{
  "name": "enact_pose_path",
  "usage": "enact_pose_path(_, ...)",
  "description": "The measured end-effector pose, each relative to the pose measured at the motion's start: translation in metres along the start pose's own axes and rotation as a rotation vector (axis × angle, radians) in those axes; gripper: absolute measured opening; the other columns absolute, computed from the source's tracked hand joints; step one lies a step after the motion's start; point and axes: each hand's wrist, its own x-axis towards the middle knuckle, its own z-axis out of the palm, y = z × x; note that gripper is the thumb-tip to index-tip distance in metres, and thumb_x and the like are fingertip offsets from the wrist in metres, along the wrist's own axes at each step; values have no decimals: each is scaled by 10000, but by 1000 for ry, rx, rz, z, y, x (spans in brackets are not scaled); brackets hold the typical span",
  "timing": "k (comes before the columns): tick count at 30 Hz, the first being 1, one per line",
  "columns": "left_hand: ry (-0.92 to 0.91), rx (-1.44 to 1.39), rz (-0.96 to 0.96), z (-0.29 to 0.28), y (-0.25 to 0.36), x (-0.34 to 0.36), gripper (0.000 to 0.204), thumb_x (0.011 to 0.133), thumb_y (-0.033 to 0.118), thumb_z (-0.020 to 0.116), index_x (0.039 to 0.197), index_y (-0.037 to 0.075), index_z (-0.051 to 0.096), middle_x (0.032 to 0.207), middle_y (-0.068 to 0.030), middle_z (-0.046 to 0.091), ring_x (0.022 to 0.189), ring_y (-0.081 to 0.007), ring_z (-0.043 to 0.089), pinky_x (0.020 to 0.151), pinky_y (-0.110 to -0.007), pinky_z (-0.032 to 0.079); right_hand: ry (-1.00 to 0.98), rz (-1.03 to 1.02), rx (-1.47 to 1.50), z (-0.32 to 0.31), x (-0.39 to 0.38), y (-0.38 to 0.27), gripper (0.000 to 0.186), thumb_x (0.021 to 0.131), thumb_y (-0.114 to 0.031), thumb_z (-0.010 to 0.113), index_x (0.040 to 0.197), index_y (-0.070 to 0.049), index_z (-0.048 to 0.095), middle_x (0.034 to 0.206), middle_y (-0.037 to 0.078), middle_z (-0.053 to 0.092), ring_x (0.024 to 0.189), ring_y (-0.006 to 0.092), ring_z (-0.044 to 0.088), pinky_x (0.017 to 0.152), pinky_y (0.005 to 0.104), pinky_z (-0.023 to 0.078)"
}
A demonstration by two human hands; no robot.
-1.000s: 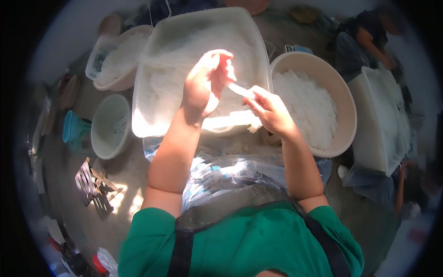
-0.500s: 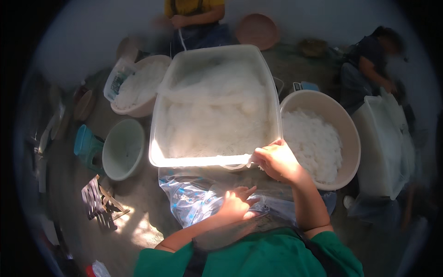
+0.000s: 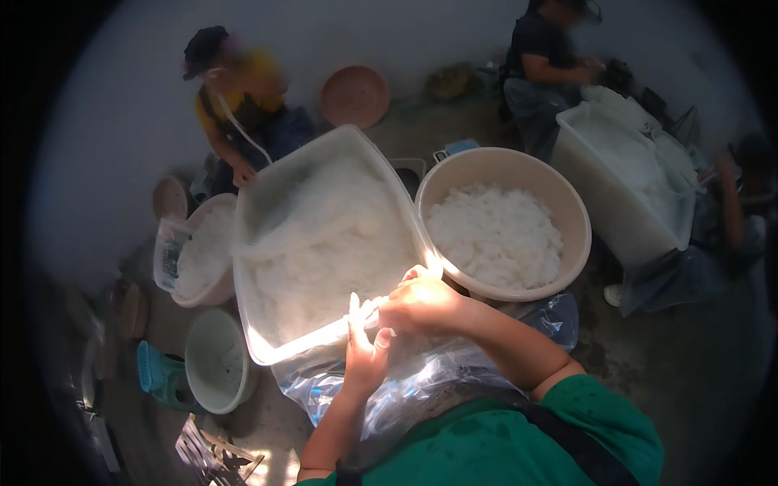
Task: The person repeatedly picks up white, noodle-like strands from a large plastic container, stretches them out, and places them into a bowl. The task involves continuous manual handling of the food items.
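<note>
A large translucent tub [image 3: 254, 292] holds fluffy white fibre [image 3: 324, 235] in liquid. At its sunlit near rim, my right hand [image 3: 421, 304] has its fingers curled in a pinch; what they hold is lost in the glare. My left hand [image 3: 365, 352] is just left of it, fingers raised against the rim and some white material, thumb apart. Plastic sheeting [image 3: 438, 364] lies below my hands. A round beige basin [image 3: 571, 227] of white fibre stands right of the tub.
Two co-workers [image 3: 243, 113] [image 3: 543, 57] are at the back; another [image 3: 733, 211] is far right beside a translucent bin [image 3: 600, 186]. At left stand a pale bowl [image 3: 215, 360], a teal container [image 3: 158, 377], a fibre-filled basin [image 3: 203, 259] and a slatted stool [image 3: 211, 449]. A pink basin [image 3: 354, 97] is behind.
My view has swung, showing more of the co-workers. My left hand has risen from the plastic sheeting to the tub's rim, beside my right hand, which stays at the rim.
</note>
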Motion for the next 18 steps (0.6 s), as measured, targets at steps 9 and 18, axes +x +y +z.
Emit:
enact_pose_path(9, -140, -188, -290, -10, 8, -10, 527, 930, 453, 441, 1156, -21, 480, 915, -46, 540, 813, -126, 495, 759, -285, 426, 10, -58, 14, -14, 2, -6, 118, 748, -223, 586, 661, -150, 621, 667, 19, 607, 716, 187, 581, 769, 321, 367)
enact_pose_path(18, 235, 354, 128, -32, 12, 8, 553, 915, 446, 476, 1181, -34, 413, 1141, -130, 474, 1071, -204, 451, 927, -349, 356, 106, -128, 152, -11, 18, -3, 87, 799, -221, 564, 776, -144, 598, 691, 21, 611, 707, 208, 579, 785, 347, 366)
